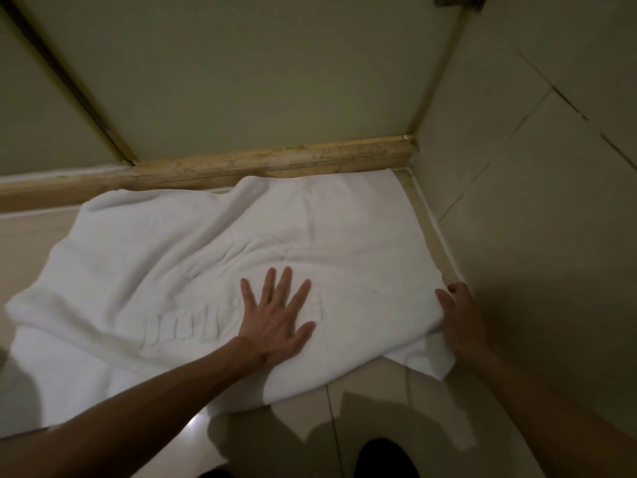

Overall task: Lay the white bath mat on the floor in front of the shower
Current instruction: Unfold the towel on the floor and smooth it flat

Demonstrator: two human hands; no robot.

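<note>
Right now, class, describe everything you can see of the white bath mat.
The white bath mat looks like thick terry cloth with a raised woven pattern. It lies spread but rumpled on the tiled floor, its far edge along the worn tan threshold. The left hand presses flat on it; the right hand grips its right edge.

The bath mat (172, 263) lies on the floor (362, 419) before the shower threshold (275, 163), its right edge apparently just beside the wall (534, 236).
</note>
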